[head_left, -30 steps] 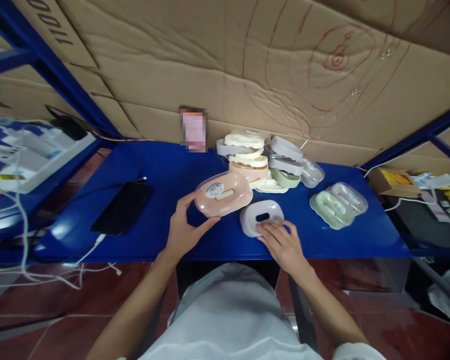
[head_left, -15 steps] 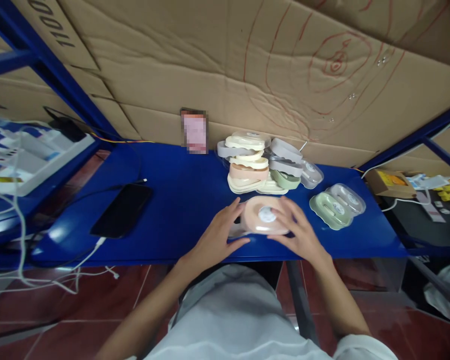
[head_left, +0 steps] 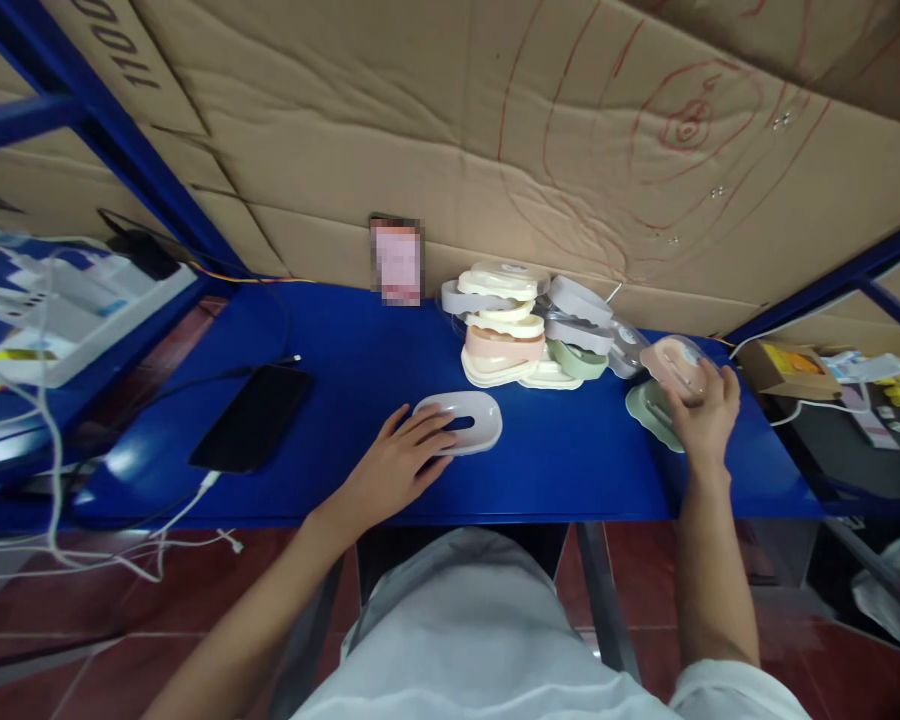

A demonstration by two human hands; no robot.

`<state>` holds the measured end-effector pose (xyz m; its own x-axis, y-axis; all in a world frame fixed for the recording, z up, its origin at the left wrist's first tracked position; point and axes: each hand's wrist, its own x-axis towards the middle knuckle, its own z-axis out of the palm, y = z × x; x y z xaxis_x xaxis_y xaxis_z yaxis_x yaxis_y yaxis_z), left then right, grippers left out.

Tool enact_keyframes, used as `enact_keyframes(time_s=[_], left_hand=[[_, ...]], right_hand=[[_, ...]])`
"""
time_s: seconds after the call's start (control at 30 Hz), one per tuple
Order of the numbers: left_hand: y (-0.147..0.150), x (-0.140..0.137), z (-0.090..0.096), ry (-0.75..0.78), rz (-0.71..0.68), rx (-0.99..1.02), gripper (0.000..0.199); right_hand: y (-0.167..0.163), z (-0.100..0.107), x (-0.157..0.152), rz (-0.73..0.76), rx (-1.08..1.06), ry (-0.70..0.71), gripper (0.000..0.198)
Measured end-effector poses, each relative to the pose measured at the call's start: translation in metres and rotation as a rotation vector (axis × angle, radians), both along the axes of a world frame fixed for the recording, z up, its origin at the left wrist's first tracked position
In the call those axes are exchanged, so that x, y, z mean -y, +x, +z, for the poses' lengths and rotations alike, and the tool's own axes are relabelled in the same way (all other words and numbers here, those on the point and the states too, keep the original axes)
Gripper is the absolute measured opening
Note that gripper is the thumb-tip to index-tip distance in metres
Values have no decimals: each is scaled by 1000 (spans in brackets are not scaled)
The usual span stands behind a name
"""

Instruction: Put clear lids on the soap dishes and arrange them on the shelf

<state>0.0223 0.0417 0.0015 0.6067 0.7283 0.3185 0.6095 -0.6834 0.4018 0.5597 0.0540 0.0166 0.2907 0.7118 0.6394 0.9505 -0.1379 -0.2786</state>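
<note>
A pale grey-white oval dish point(head_left: 482, 422) with a slot in its middle sits near the front of the blue table. My left hand point(head_left: 394, 465) lies over its left end, fingers stretched out and touching it. To the right, my right hand point(head_left: 705, 415) grips a peach soap box point(head_left: 671, 365) with a clear cover and a round label. This box is tilted over a green soap box point(head_left: 651, 415) on the table, which it partly hides.
Stacked soap dishes in cream, peach, grey and green point(head_left: 504, 345) stand at the back middle. A grey clear-covered box point(head_left: 627, 350) leans beside them. On the left, a black phone point(head_left: 251, 418) lies with a white cable plugged in. A cardboard wall point(head_left: 330, 130) rises behind.
My right hand has carried the peach soap box rightward, over the green one. My left hand has moved slightly left, and the pale oval dish now shows fully.
</note>
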Motion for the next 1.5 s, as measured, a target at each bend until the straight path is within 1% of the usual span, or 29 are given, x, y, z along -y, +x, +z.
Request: enact_keyframes(time_s=[0.13, 0.23, 0.33, 0.4, 0.43, 0.47, 0.5, 0.53, 0.57, 0.6, 0.63, 0.7, 0.77, 0.83, 0.9, 0.97, 1.07, 1.17, 1.23, 1.3, 1.37, 1.5], left_hand=[[8, -12, 9, 25, -58, -46, 29], [16, -19, 17, 58, -118, -97, 27], [19, -27, 25, 54, -171, -134, 24], [21, -33, 32, 33, -201, -163, 21], [22, -36, 36, 24, -217, -180, 19], [24, -40, 40, 15, -236, -201, 18], [26, -43, 44, 9, -258, -224, 17], [29, -47, 47, 7, -281, -243, 17], [33, -51, 50, 9, -306, -259, 17], [36, -54, 52, 13, -330, -274, 17], [40, -58, 53, 17, -353, -286, 16], [45, -64, 51, 22, -381, -293, 15], [46, -68, 44, 21, -389, -278, 15], [44, -70, 37, 24, -387, -239, 15], [41, -69, 32, 35, -397, -200, 16], [36, -69, 30, 37, -416, -162, 19], [33, -68, 31, 13, -429, -99, 24], [31, -69, 31, -3, -430, -64, 22], [31, -70, 31, 6, -433, -71, 21], [31, -69, 30, 24, -435, -88, 20], [31, -69, 29, 42, -434, -94, 19], [30, -68, 30, 63, -437, -103, 19]], right_hand=[[2, 1, -21, 51, -34, -23, 93], [0, 3, -27, 72, -50, -44, 91], [-8, 8, -23, 3, -36, -55, 91], [-20, 15, -16, -50, 27, 8, 89], [-30, 19, -13, -43, 73, 69, 85], [-41, 24, -11, 7, 119, 131, 78], [-55, 28, -10, 103, 163, 168, 69], [-71, 33, -12, 227, 198, 173, 59], [-89, 37, -15, 368, 222, 134, 49], [-106, 40, -20, 500, 241, 59, 42], [-123, 41, -26, 584, 250, -3, 37], [-151, 41, -39, 663, 253, -55, 31], [-168, 35, -48, 666, 249, -33, 30], [-177, 27, -51, 656, 268, -2, 31], [-181, 19, -48, 659, 313, 4, 35], [-185, 14, -44, 693, 355, 4, 41], [-194, 10, -41, 790, 406, -20, 39], [-204, 6, -43, 846, 446, -120, 40], [-208, 3, -45, 826, 448, -190, 45], [-209, 1, -47, 792, 436, -229, 48], [-208, 0, -48, 772, 405, -216, 44], [-203, 3, -49, 787, 271, -126, 28]])
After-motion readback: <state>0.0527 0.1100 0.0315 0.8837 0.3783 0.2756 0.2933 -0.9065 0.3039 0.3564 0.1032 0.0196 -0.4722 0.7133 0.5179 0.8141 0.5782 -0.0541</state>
